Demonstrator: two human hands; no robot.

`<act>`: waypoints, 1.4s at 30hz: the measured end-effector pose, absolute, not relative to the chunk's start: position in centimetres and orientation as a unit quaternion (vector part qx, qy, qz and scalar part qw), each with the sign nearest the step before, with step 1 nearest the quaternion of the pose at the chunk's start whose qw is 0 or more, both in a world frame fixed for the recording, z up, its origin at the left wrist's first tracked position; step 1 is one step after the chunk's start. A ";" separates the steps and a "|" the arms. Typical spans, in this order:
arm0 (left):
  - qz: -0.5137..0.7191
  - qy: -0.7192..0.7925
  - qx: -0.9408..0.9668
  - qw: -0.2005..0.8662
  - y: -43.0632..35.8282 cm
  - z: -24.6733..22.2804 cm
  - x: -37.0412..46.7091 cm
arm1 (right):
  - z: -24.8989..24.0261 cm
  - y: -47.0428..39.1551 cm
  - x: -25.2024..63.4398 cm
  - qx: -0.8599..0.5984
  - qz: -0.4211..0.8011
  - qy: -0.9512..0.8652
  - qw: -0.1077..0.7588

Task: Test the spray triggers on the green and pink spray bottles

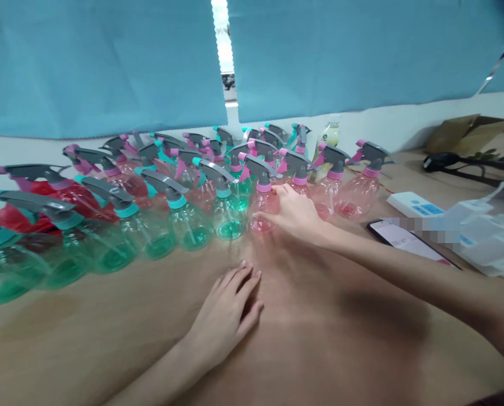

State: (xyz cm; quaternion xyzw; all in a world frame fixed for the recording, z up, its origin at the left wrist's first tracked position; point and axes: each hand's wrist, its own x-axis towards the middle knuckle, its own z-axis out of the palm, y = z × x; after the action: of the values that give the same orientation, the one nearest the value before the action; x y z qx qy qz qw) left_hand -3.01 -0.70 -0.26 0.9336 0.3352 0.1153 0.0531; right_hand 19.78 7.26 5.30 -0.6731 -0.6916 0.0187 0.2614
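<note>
My right hand is wrapped round the side of a pink spray bottle with a grey and pink trigger head. That bottle stands upright at the front of the group. My left hand lies flat on the brown table, fingers stretched out, touching no bottle. Left of the held bottle stands a green spray bottle with a teal collar, first in a front row of several green ones. To its right, more pink bottles stand in line.
Behind are several more spray bottles and a red plastic bag. On the right lie a phone, a white and blue box, clear plastic packaging, a black cable and cardboard. Blue curtains hang at the back.
</note>
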 end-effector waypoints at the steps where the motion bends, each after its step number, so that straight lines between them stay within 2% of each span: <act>1: 0.118 0.336 0.933 0.056 -0.7 -0.3 -3.0 | 5.3 7.3 19.7 -0.674 0.021 -0.690 0.264; 7: 0.124 0.342 0.929 0.066 0.3 -0.2 -2.7 | 5.2 6.0 20.9 -0.634 -0.009 -0.713 0.299; 15: 0.169 0.331 0.922 0.103 3.7 -0.3 0.8 | 5.6 3.8 27.1 -0.643 -0.054 -0.667 0.372; 23: 0.182 0.341 0.917 0.094 5.2 -0.2 2.9 | 5.2 6.4 27.2 -0.655 0.066 -0.644 0.389; 32: 0.169 0.351 0.916 0.094 4.7 -0.2 2.6 | 4.0 8.2 25.9 -0.673 0.064 -0.638 0.369; 42: 0.197 0.367 0.897 0.145 2.9 0.0 3.6 | 5.0 1.3 26.2 -0.682 0.018 -0.678 0.273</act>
State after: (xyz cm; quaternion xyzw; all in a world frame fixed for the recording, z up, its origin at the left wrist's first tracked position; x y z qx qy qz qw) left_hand 3.64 2.86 -0.02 0.8974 0.3670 0.1974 0.1449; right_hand 26.23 1.31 5.05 -0.6822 -0.6782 0.0178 0.2728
